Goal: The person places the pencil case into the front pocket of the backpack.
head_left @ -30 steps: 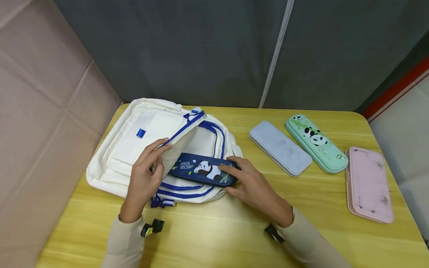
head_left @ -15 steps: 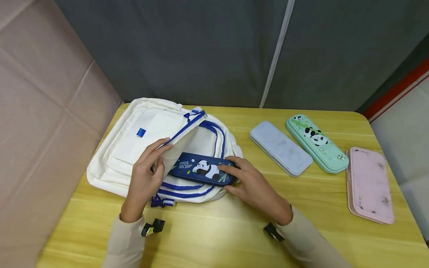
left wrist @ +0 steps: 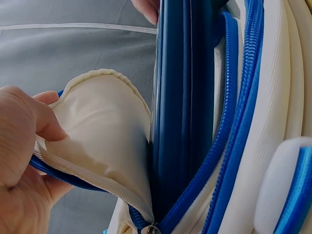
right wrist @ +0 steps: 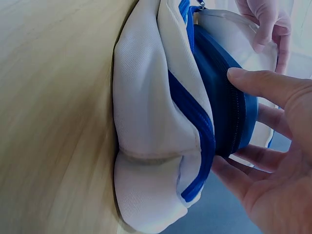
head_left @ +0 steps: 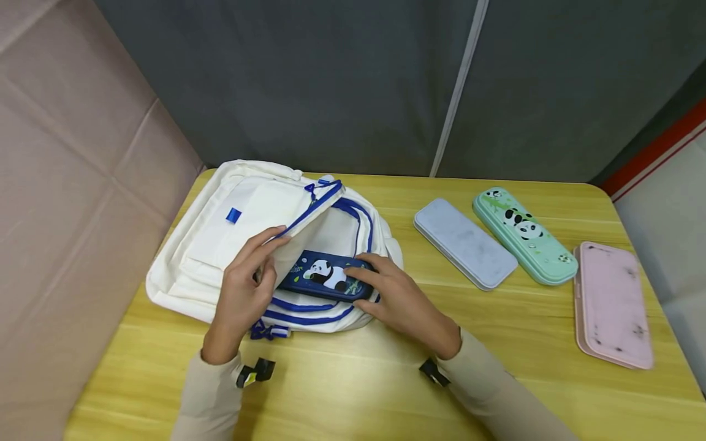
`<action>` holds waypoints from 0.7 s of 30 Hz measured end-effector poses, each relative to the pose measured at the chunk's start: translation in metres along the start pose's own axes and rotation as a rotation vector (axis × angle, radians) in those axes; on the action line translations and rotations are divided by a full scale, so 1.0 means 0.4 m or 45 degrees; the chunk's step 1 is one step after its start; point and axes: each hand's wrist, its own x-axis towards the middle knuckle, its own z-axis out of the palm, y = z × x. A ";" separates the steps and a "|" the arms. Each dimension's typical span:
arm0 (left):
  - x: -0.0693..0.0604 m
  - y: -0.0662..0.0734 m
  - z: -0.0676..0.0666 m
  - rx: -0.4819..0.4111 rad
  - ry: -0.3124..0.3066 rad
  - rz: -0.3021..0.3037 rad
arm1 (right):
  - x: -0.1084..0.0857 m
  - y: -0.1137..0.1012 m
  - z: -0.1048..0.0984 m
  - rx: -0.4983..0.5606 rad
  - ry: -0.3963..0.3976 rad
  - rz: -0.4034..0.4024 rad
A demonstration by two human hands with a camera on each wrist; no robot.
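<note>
A white backpack with blue zips lies flat on the wooden table, its front pocket unzipped. My left hand pinches the edge of the pocket flap and holds it raised. Partly inside that pocket is a dark blue pencil case with a panda on it; its left end is hidden under the flap. My right hand grips the case's outer end, with the thumb on one side and fingers on the other, as the right wrist view shows.
Right of the backpack lie a pale grey-blue case, a mint green panda case and a pink case. A dark grey curtain hangs behind the table. Pinkish fabric covers the left side.
My right hand has moved left, and the blue pencil case has slid further into the pocket. My left hand keeps the flap lifted in nearly the same place.
</note>
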 end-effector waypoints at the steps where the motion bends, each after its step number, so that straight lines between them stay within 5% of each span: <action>1: 0.000 0.000 0.000 -0.001 0.001 0.004 | 0.003 -0.001 0.003 0.000 0.000 -0.004; 21: 0.001 0.004 -0.006 0.011 -0.014 0.014 | 0.025 -0.004 0.032 -0.028 0.021 -0.065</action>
